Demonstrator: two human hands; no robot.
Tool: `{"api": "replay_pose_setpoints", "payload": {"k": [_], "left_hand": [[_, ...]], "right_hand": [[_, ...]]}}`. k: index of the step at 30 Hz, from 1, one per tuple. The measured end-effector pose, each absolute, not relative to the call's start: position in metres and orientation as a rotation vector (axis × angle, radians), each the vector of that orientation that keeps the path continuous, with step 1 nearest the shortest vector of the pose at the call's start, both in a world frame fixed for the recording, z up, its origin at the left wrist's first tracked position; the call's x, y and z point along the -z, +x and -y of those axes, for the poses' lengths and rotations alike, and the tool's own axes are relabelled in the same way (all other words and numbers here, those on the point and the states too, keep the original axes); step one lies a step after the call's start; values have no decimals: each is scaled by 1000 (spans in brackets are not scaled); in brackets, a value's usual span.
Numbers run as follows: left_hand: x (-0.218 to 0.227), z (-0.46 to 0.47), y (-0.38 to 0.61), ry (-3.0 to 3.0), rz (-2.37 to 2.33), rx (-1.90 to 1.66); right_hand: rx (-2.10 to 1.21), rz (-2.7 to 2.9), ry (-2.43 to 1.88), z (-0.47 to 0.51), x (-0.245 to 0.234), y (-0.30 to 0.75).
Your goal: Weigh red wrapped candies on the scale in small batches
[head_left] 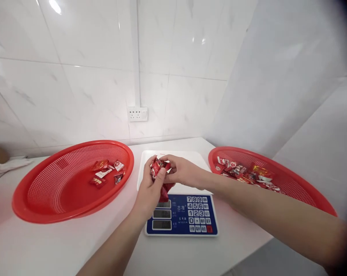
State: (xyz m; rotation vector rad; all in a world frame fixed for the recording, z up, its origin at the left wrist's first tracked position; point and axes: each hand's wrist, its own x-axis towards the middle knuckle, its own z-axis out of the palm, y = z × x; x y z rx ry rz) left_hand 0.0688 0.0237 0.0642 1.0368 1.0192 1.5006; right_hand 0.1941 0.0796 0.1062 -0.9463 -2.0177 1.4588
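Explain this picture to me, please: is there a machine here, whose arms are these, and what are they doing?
No robot: these are one person's bare hands, seen by a camera worn on that person's head, looking forward and down. There is just this one view.

On the white table is a scale with a blue key panel. A red basket stands to its left, with a few small wrapped packets inside; another basket to its right holds more packets.

Above the scale, the left hand holds some red packets. The right hand has its fingers at them; whether it grips any itself is hard to tell.
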Motion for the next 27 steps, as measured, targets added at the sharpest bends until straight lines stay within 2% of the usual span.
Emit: {"api": "replay_pose_setpoints", "payload": {"k": [3, 7, 13, 19, 27], "left_hand": [[-68, -31, 61, 887, -975, -1548], [-70, -38, 51, 680, -839, -1526], [-70, -36, 52, 727, -853, -1415], [-72, -26, 63, 931, -930, -1258], [-70, -32, 55, 898, -974, -1430]], "right_hand": [[-1518, 1973, -951, -84, -110, 200], [-1407, 1969, -1115, -101, -105, 216], [-917, 2144, -1278, -112, -97, 225], [-1276, 2096, -967, -92, -106, 209], [-1041, 1917, -1223, -117, -104, 234]]}}
